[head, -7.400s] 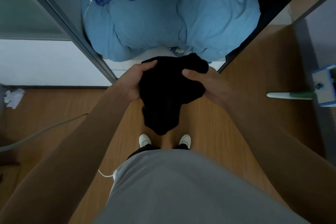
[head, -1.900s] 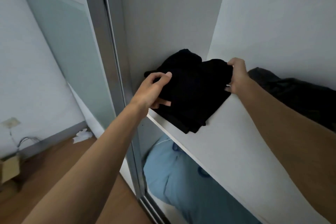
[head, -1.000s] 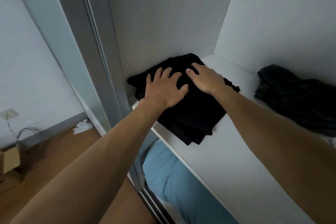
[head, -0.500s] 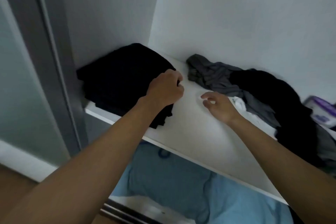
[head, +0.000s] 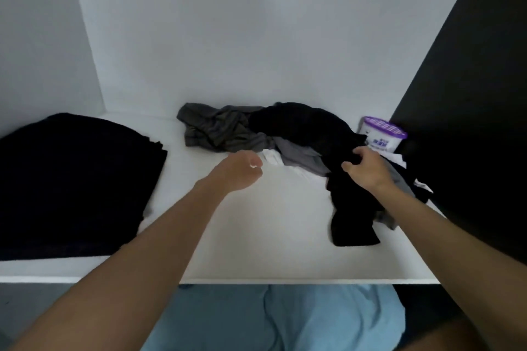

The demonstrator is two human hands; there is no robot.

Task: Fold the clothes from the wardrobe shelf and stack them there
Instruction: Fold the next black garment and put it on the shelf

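Note:
A stack of folded black clothes (head: 71, 182) lies at the left end of the white wardrobe shelf (head: 256, 236). At the back right sits a loose pile: a dark grey garment (head: 219, 131), a lighter grey piece (head: 302, 157), something white (head: 273, 158), and a black garment (head: 310, 128) draped over them and trailing toward the shelf's front. My right hand (head: 368, 169) grips this black garment near its middle. My left hand (head: 242, 169) hovers above the bare shelf, fingers loosely curled, holding nothing.
A white tub with a purple lid (head: 380, 134) stands at the back right corner, beside a dark panel (head: 470, 122). Below the shelf lies a light blue quilt (head: 285, 319). White walls close the shelf at the back and left.
My view swung right from the folded stack to the loose pile. My left hand left the stack's edge and my right hand reached over and took hold of the black garment.

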